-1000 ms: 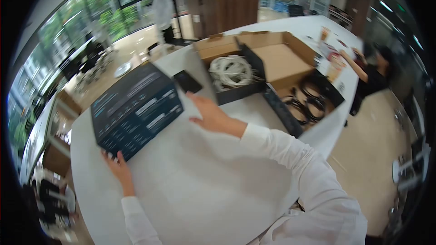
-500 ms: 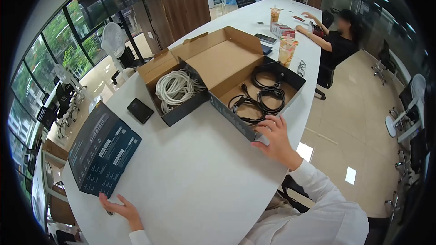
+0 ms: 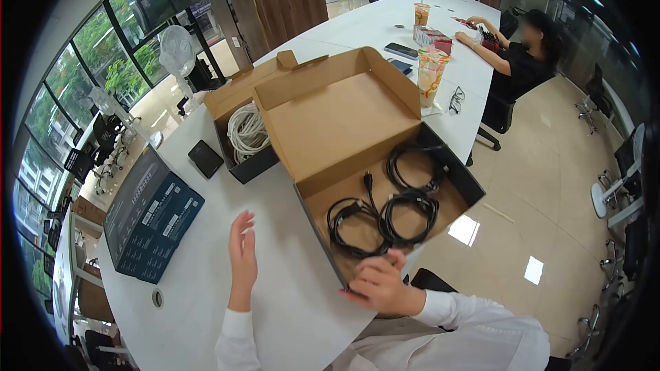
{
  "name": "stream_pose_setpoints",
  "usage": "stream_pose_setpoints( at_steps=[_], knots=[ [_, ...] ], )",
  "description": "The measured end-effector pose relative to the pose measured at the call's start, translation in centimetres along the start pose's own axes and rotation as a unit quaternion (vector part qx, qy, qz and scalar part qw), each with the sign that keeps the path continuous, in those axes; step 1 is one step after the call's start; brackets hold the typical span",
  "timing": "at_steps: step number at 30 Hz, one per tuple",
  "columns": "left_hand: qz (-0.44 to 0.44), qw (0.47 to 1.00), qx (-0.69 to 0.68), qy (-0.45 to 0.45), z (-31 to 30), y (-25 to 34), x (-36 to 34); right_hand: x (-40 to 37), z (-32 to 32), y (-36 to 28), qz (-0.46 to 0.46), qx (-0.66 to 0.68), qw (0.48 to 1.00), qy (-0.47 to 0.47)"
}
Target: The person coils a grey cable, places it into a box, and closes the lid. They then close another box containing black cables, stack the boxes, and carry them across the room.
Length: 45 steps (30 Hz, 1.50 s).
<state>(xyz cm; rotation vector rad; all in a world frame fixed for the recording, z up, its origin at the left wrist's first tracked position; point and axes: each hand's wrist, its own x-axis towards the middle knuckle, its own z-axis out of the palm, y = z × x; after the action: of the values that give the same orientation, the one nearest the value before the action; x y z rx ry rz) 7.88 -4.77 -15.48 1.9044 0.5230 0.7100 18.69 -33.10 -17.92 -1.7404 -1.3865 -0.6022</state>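
Note:
My right hand [image 3: 381, 285] grips the near corner of an open cardboard box [image 3: 337, 113], fingers over its wall and thumb outside. Coiled black cables [image 3: 412, 216] with a plug lie in that box, and its lid is folded back. My left hand [image 3: 243, 251] is raised over the table with its fingers stretched out, holding nothing. It is left of the box and apart from it. Behind, a second open box [image 3: 258, 167] contains a coil of white cable [image 3: 246, 134], partly hidden by the nearer box's lid.
A dark printed box [image 3: 155, 220] stands at the left, with a black flat object [image 3: 205, 159] beyond it. Drink cups [image 3: 431, 79], a phone [image 3: 401, 50] and glasses [image 3: 456, 99] are on the far right side. A person [image 3: 522, 58] sits at the table's right edge.
The box of black cables has come nearer to me with my right hand, away from the white-cable box. My left hand has moved from beside the printed box toward the table's middle.

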Motion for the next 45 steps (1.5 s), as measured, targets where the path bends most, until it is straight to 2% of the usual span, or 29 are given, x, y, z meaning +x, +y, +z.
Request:
stream_pose_setpoints(
  at_steps=[2,5,8,11,14,17,20,23,27,31,34,36,39,41,42,45],
  knots=[
    [-0.062,0.985,-0.158,-0.022,2.3,0.2,1.9,-1.5,-0.9,-1.9,-0.004,-0.002,1.000,-0.007],
    [-0.149,0.919,-0.357,-0.073,4.6,0.2,4.6,-3.5,-2.0,-4.1,-0.016,0.004,1.000,-0.009],
    [-0.201,0.855,-0.476,-0.046,5.3,3.0,5.5,-4.2,-2.4,-5.1,-0.020,0.018,1.000,-0.008],
    [-0.173,0.871,-0.458,0.028,5.9,4.0,4.2,-4.1,-2.4,-5.3,-0.032,0.028,0.999,-0.002],
    [-0.156,0.852,-0.500,0.002,3.1,2.6,2.6,-4.5,-1.6,-5.8,-0.048,0.059,0.997,-0.010],
    [-0.090,0.855,-0.510,0.020,-0.6,1.6,0.2,-3.8,-0.3,-7.0,-0.070,0.106,0.991,-0.043],
    [0.009,0.909,-0.406,0.088,-4.8,-0.6,-2.4,-3.4,1.6,-8.7,-0.099,0.168,0.976,-0.095],
    [0.042,0.931,-0.335,0.137,-10.3,-3.5,-5.9,-3.4,4.5,-10.9,-0.156,0.207,0.961,-0.092],
    [0.051,0.895,-0.355,0.264,-15.6,-3.0,-9.6,-1.5,5.3,-14.4,-0.209,0.240,0.937,-0.147],
    [0.050,0.872,-0.336,0.352,-19.9,-4.0,-12.9,0.5,5.6,-15.4,-0.220,0.384,0.841,-0.311],
    [0.060,0.866,-0.321,0.378,-22.5,-5.7,-14.7,3.2,6.2,-14.4,-0.246,0.469,0.790,-0.309],
    [0.069,0.866,-0.314,0.384,-23.9,-7.2,-15.3,6.3,6.5,-12.6,-0.235,0.451,0.806,-0.303],
    [0.075,0.894,-0.344,0.276,-27.4,-9.8,-16.8,12.7,7.3,-9.5,-0.204,0.284,0.913,-0.209],
    [0.043,0.918,-0.339,0.202,-28.2,-9.5,-17.3,15.9,8.7,-7.4,-0.143,0.178,0.954,-0.195],
    [0.027,0.927,-0.336,0.164,-28.6,-9.2,-17.6,16.6,9.9,-6.2,-0.153,0.117,0.963,-0.188],
    [0.002,0.942,-0.275,0.194,-26.9,-4.9,-17.2,16.3,12.2,-4.1,-0.128,0.056,0.948,-0.286]
  ],
)
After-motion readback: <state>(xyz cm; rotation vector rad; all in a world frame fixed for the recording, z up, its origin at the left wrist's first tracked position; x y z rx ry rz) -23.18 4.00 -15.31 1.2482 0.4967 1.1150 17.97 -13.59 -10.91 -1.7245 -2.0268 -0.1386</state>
